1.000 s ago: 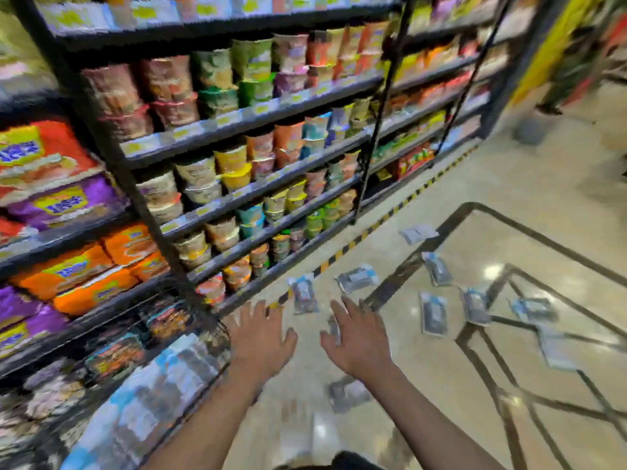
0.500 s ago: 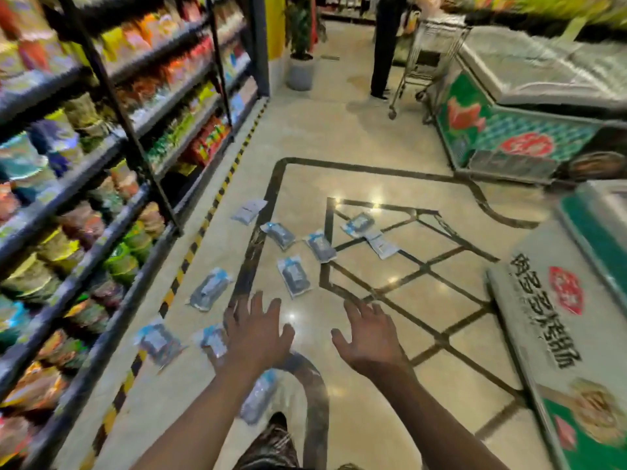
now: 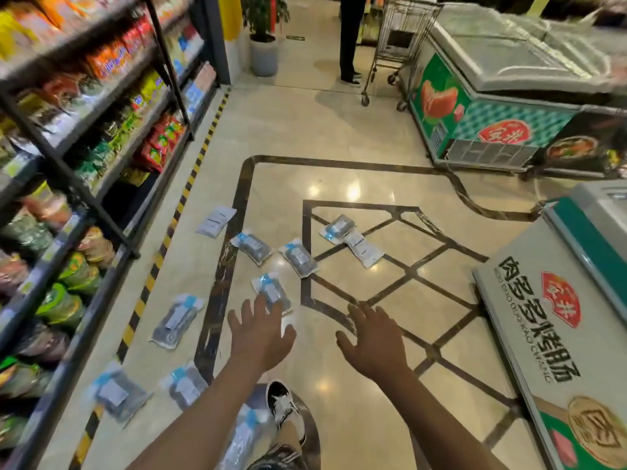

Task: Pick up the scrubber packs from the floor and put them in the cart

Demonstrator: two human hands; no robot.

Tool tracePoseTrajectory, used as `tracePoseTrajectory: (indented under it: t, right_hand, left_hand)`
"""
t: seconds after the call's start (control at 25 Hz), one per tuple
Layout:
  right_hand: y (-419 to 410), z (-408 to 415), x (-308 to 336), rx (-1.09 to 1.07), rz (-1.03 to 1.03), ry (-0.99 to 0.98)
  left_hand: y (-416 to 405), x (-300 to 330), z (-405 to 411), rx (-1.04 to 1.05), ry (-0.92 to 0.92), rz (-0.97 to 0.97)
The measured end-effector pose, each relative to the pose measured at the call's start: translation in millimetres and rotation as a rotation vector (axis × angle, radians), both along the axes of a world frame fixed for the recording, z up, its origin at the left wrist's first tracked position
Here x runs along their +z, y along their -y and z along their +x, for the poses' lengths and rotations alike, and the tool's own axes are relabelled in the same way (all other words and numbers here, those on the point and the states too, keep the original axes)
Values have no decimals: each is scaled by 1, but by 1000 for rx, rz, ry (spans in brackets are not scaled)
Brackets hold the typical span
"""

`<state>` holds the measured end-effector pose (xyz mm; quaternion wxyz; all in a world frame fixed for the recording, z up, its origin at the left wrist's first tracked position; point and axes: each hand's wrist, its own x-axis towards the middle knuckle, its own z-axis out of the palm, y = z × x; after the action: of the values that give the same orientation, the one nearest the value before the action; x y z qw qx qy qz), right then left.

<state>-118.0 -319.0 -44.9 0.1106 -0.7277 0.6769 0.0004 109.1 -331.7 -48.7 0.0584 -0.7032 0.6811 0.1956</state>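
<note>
Several clear scrubber packs with blue labels lie scattered on the shiny floor. One pack (image 3: 271, 293) lies just beyond my left hand (image 3: 259, 334), partly hidden by its fingers. Others lie at left (image 3: 178, 320), near my foot (image 3: 185, 386), (image 3: 115, 395), and farther out (image 3: 251, 247), (image 3: 298, 259), (image 3: 337, 228). My right hand (image 3: 373, 344) hovers over bare floor. Both hands are held out, fingers spread, holding nothing. A wire shopping cart (image 3: 398, 39) stands far up the aisle.
Stocked shelves (image 3: 88, 137) line the left side behind a yellow-black floor stripe (image 3: 163, 245). Chest freezers stand at right (image 3: 556, 334) and far right (image 3: 502, 96). A person's legs (image 3: 349, 39) are beside the cart, with a potted plant (image 3: 263, 35) at the aisle's end.
My view has swung from the shelves rightward to the aisle floor and moved a little closer. Both hands stay outstretched and empty.
</note>
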Motion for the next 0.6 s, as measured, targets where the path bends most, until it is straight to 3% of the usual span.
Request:
tracePoseTrajectory:
  t: [0.32, 0.6]
  right_hand:
    - [176, 26, 4, 19, 101, -7]
    - [281, 30, -3, 117, 140, -25]
  left_hand:
    - [160, -1, 32, 109, -51, 18]
    - [241, -11, 42, 250, -95, 83]
